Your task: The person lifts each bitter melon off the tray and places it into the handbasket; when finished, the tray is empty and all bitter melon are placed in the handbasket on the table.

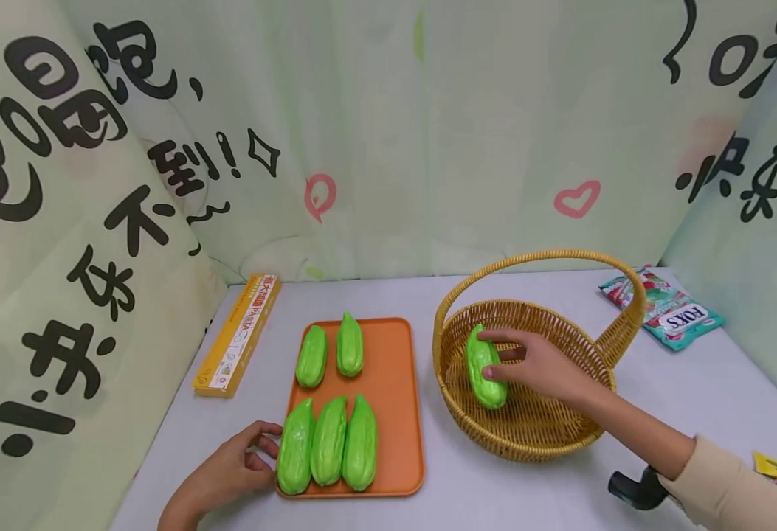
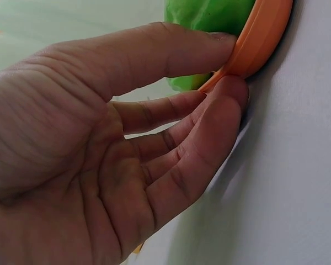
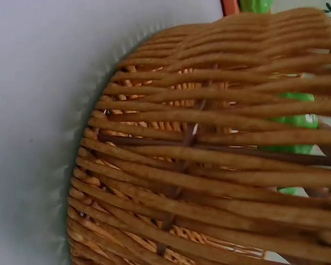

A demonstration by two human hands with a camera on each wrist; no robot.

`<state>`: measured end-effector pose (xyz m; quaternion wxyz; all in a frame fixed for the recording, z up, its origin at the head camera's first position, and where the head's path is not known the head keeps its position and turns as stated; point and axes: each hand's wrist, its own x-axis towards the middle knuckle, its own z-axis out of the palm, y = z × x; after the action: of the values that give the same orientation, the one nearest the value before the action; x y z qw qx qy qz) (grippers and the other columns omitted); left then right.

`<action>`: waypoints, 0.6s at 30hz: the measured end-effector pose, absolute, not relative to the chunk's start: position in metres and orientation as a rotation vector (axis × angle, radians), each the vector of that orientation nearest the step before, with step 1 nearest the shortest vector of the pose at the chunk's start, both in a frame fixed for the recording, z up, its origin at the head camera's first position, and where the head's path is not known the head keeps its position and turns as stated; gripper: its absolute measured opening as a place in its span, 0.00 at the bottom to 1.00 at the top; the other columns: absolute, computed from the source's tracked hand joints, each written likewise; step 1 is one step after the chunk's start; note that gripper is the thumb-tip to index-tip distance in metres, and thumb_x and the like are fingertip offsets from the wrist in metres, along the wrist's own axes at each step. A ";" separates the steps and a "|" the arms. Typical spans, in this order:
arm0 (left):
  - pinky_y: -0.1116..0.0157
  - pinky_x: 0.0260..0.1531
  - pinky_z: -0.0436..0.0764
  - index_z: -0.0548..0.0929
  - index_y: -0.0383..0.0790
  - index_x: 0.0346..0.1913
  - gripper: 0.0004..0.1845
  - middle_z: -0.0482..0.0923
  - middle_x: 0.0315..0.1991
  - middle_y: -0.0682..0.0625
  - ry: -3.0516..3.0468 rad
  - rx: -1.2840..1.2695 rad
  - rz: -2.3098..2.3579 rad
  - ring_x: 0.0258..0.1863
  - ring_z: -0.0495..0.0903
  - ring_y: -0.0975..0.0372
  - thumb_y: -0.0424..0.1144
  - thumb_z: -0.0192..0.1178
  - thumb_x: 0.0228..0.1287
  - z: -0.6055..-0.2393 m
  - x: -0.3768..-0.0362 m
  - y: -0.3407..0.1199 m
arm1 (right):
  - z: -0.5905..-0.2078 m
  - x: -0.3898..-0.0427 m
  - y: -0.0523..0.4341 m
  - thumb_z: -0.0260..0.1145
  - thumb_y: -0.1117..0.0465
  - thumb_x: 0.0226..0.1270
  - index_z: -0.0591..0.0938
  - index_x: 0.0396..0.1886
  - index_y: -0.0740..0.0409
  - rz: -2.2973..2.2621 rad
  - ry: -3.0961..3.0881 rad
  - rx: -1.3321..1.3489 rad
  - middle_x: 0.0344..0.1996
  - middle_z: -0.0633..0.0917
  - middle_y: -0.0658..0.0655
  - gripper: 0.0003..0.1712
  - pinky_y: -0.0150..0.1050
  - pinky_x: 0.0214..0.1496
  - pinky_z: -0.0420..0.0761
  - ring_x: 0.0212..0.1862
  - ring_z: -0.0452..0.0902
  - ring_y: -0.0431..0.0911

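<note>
Inside the wicker basket [image 1: 527, 428], the right hand [image 1: 541, 365] grips a green gourd [image 1: 484, 366], thumb over its far end and fingers curled across its near side, the gourd lying against the basket's left wall. The left hand [image 1: 229, 472] pinches the orange tray [image 1: 395, 369] at its near-left edge, beside five more gourds.
</note>
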<state>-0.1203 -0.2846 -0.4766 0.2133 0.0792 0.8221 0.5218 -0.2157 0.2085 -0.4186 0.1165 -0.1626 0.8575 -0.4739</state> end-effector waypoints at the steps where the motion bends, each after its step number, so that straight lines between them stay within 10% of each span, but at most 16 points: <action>1: 0.65 0.33 0.77 0.67 0.27 0.63 0.34 0.75 0.42 0.45 2.286 0.220 1.445 0.34 0.79 0.55 0.27 0.66 0.52 -0.476 -0.120 -0.284 | -0.422 -0.219 0.208 0.75 0.51 0.59 0.75 0.67 0.53 -1.424 2.461 -0.456 0.65 0.72 0.63 0.37 0.46 0.49 0.80 0.59 0.75 0.60; 18: 0.65 0.34 0.77 0.68 0.28 0.63 0.33 0.76 0.42 0.45 2.318 0.213 1.416 0.33 0.79 0.55 0.28 0.67 0.53 -0.475 -0.120 -0.283 | -0.445 -0.233 0.195 0.74 0.59 0.61 0.74 0.66 0.60 -1.488 2.265 -0.405 0.66 0.67 0.72 0.34 0.44 0.48 0.80 0.60 0.74 0.63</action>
<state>-0.1200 -0.2834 -0.4747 0.2071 0.0766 0.8322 0.5086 -0.2330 0.1955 -0.4445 0.1995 -0.1448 0.8100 -0.5321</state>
